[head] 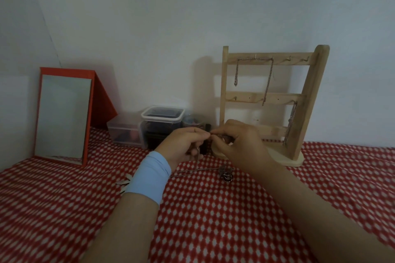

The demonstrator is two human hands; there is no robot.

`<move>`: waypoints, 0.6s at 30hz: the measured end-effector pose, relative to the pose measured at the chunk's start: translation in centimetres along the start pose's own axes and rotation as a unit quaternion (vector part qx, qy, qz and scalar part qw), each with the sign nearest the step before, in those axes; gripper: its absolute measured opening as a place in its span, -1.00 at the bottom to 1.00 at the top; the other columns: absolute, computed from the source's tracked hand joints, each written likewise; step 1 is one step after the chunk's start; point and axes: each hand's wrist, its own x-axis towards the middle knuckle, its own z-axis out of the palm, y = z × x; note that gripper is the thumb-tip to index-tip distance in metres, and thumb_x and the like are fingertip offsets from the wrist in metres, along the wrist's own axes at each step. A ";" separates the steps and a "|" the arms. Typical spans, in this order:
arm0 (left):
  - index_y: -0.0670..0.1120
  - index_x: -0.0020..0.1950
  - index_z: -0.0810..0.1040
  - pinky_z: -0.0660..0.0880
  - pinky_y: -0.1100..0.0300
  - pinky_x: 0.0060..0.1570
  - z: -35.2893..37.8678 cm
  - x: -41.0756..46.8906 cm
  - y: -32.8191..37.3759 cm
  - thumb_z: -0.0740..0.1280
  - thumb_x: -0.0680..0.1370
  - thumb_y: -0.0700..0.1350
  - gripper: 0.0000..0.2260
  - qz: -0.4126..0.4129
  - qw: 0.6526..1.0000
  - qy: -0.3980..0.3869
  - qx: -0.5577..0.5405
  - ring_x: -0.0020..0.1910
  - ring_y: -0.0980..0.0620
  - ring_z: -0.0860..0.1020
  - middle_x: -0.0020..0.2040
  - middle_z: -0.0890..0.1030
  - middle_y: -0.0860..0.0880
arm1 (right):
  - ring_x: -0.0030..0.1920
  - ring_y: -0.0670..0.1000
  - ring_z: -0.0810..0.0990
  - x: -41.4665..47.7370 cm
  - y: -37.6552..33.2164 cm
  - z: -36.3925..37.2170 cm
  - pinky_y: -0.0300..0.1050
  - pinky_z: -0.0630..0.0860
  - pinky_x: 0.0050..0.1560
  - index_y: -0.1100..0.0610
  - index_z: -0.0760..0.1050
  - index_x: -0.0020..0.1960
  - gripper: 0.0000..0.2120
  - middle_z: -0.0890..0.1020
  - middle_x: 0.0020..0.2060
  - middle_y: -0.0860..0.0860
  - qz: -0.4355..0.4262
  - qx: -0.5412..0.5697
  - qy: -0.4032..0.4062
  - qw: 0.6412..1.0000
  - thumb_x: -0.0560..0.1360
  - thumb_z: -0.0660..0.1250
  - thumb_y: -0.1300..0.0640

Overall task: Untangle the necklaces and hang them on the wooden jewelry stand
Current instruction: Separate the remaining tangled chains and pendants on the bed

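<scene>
My left hand (183, 143) and my right hand (239, 145) meet fingertip to fingertip above the table, both pinching a thin silver necklace (197, 159). Its chain drops from my left fingers and trails across the cloth to a small tangled clump with rings (225, 174). Behind my right hand stands the wooden jewelry stand (303, 100). One chain (268, 83) hangs from the top rail's hooks, and another chain (290, 126) hangs from the middle rail on the right. A light blue band wraps my left wrist.
A red-framed mirror (62, 115) leans at the left by the wall. Clear plastic boxes (158, 126) and a small jar (191, 120) sit behind my hands. The table wears a red cloth with white dots (213, 220). A pale wall rises right behind everything.
</scene>
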 end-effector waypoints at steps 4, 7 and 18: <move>-0.07 -0.15 0.66 0.54 0.16 -0.26 0.2 0.0 -0.1 0.37 0.57 -0.14 -0.88 0.009 1.000 0.014 0.016 -0.46 0.10 0.37 -0.38 0.44 0.04 | -0.22 -0.21 0.47 -0.3 0.3 0.6 -0.49 0.40 -0.15 0.09 0.70 0.12 -0.83 0.64 -0.15 -0.05 -0.018 -0.037 0.002 0.999 0.55 0.42 0.21; -0.06 -0.16 0.65 0.53 0.18 -0.30 0.4 0.1 -0.1 0.37 0.57 -0.13 -0.87 0.017 1.000 0.014 0.010 -0.46 0.11 0.38 -0.38 0.44 0.04 | -0.18 -0.22 0.45 -0.5 0.2 0.9 -0.49 0.39 -0.13 0.13 0.67 0.14 -0.83 0.62 -0.14 -0.03 -0.029 -0.052 0.019 0.998 0.56 0.41 0.24; 0.02 -0.27 0.68 0.51 0.17 -0.26 1.3 -0.2 0.2 0.38 0.56 -0.12 -0.78 0.043 0.999 0.019 -0.016 -0.47 0.12 0.39 -0.42 0.46 0.07 | -0.26 -0.01 0.58 -0.7 -0.4 1.5 -0.16 0.58 -0.27 0.22 0.66 0.11 -0.83 0.62 -0.17 0.07 -0.002 -0.071 0.108 0.992 0.59 0.35 0.19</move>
